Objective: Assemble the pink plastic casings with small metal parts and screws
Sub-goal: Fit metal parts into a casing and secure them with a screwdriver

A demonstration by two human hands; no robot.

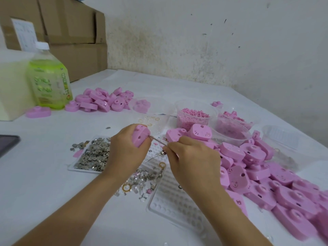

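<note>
Fingers of left hand [124, 148] curled round one pink casing [140, 136], held tilted above the metal-parts tray [79, 170], holed face turned right, presumably to meet the tool. Right hand [192, 157] pinched a thin metal tool [158, 140], tip at the casing's edge. Casing heap [266, 174] lay rightmost.

Desk [44, 183], white cover.

- Left of the fingers [173, 153]: shallow tray of small metal parts [92, 155], with a few strays just beside its far corner.
- Nearer than the fingers: loose metal bits and gold rings [142, 180], touching a white dimpled tray [177, 203].
- Right of the fingers: large heap of pink casings [266, 174].
- Beyond the fingers: clear tubs [193, 112] holding pink bits, possibly pellets, though the view is blurred.
- Far beyond, to the left: smaller casing heap [101, 101], a green bottle [49, 80], and a dark flat device [8, 144] at the edge of view.
</note>
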